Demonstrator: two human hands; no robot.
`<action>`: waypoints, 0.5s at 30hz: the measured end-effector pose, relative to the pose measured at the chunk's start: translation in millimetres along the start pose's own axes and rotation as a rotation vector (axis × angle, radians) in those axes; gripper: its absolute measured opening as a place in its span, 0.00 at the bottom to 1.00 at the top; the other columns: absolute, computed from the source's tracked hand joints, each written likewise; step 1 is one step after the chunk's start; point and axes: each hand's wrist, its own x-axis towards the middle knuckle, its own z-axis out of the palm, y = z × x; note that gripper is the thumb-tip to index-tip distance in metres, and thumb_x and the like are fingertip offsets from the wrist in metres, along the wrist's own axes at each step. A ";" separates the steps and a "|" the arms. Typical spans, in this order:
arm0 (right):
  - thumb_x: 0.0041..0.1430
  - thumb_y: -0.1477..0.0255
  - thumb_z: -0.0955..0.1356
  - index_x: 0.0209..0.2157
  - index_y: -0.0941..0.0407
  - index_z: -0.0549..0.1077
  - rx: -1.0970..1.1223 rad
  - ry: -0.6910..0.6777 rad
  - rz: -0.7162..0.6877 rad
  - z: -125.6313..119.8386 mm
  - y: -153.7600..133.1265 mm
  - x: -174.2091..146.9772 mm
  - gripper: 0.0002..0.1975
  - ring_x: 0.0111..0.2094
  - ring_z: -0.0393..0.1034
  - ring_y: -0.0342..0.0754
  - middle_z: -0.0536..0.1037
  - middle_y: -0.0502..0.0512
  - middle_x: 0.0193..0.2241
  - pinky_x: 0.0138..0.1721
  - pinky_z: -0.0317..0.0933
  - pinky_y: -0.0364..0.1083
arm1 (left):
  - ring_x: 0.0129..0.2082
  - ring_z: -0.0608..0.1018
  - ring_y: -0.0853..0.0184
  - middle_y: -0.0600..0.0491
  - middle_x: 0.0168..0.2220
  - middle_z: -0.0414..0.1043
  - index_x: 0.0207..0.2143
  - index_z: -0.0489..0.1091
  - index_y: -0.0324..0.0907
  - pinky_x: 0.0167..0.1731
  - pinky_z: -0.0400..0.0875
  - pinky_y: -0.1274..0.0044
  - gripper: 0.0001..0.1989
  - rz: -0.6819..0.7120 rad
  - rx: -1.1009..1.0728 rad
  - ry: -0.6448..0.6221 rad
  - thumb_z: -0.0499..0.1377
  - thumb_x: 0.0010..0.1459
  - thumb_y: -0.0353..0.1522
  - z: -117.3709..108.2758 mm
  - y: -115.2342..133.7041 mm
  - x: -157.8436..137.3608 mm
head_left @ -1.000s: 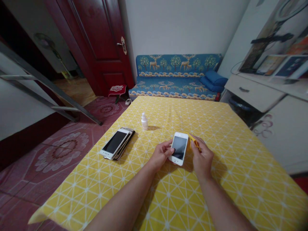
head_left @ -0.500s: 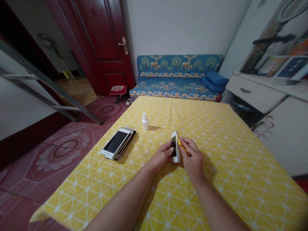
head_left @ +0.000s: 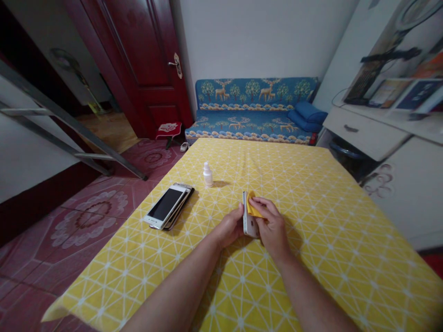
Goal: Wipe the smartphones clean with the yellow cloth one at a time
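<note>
Slanting inward, right hand (head_left: 272,227) on yellow cloth (head_left: 253,208).

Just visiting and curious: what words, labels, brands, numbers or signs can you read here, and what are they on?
No text can be read.
White bottle: faint marks, too small to read.
Uppermost phone at left on the table: small marks at its near end, too small.
Phone in the left hand: marks too small.
Dark blue panel at far right: pale marks, too blurred.
</note>
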 end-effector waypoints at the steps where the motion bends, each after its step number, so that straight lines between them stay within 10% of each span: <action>1: 0.58 0.82 0.61 0.51 0.46 0.75 -0.013 -0.004 -0.002 -0.1 0.1 0.2 0.25 0.52 0.67 0.49 0.72 0.55 0.49 0.54 0.64 0.52 | 0.33 0.76 0.64 0.46 0.37 0.76 0.43 0.74 0.40 0.36 0.71 0.72 0.25 0.009 -0.011 0.008 0.64 0.51 0.50 -0.3 0.8 -0.5; 15: 0.54 0.85 0.60 0.52 0.49 0.74 0.003 -0.207 -0.367 1.4 -24.3 -1.1 0.28 0.50 0.70 0.51 0.78 0.54 0.47 0.54 0.65 0.57 | 0.38 0.77 0.63 0.45 0.39 0.76 0.41 0.73 0.34 0.41 0.70 0.73 0.21 0.267 -0.057 0.120 0.63 0.53 0.43 1.5 18.4 -3.4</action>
